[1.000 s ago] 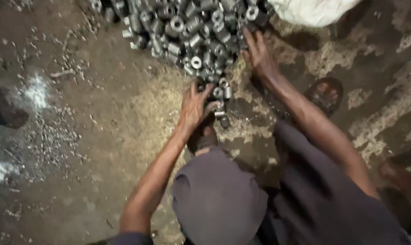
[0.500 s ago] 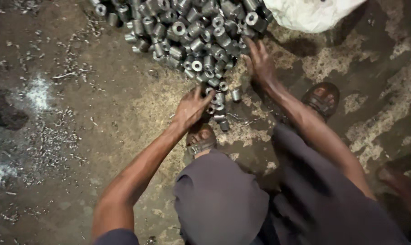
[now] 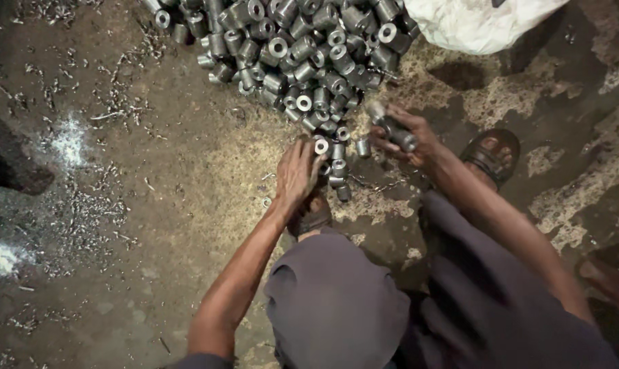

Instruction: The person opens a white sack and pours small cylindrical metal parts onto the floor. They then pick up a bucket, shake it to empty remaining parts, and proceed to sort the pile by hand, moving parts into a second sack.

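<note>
One heap of metal bushes (image 3: 302, 48), one white sack (image 3: 480, 24), two sandals (image 3: 490, 154).

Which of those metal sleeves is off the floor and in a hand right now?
The dark sleeve gripped in the right hand; the rest lie in the pile or by the left hand.

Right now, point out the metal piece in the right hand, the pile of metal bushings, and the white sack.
metal piece (image 3: 393, 127), head view, on the middle of its dark barrel.
pile of metal bushings (image 3: 302, 41), head view, near the heap's centre.
white sack (image 3: 480, 24), head view, on its bulging lower side.
</note>
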